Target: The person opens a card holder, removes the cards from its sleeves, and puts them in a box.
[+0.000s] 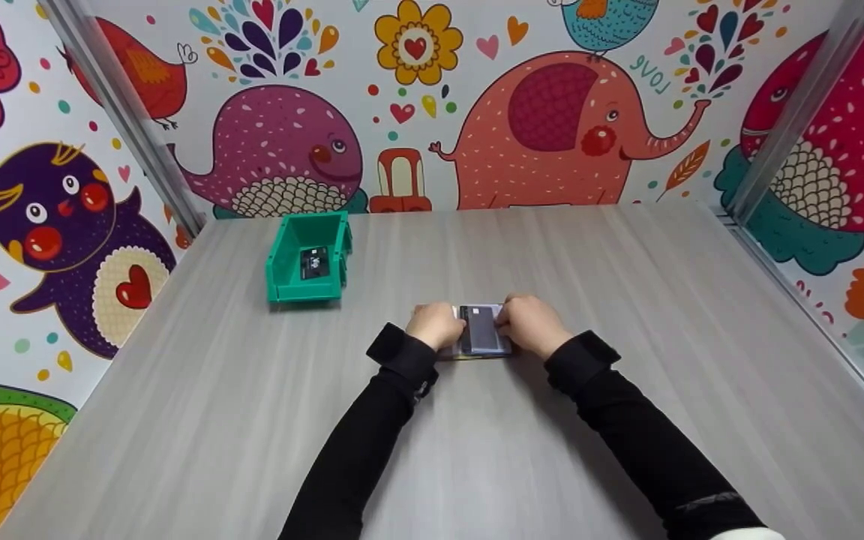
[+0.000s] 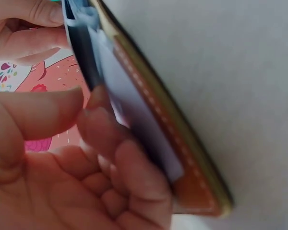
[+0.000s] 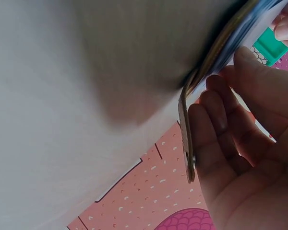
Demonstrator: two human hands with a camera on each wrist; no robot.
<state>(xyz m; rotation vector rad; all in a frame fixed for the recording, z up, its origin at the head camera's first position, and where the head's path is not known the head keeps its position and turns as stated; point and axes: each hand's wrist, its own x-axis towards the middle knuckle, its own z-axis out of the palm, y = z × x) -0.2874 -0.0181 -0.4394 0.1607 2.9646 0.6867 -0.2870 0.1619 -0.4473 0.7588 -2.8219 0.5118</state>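
Note:
A card holder (image 1: 447,355) with clear plastic sleeves lies open on the table, a dark card (image 1: 483,330) showing in one sleeve. My left hand (image 1: 436,325) pinches its left side, thumb by the dark card's edge. In the left wrist view, the cover (image 2: 194,195) is brown with pale stitching, and a whitish card or sleeve (image 2: 134,105) stands inside it. My right hand (image 1: 533,324) pinches the sleeves at the right edge. In the right wrist view, a strap with a metal snap (image 3: 184,132) sticks out beside those fingers. Whether the left fingertips hold card or sleeve is hard to tell.
A green plastic bin (image 1: 304,289) stands at the back left of the table, with a black card (image 1: 314,263) lying inside. Cartoon-printed walls (image 1: 417,97) border the wood-grain table (image 1: 664,300) at the back and sides.

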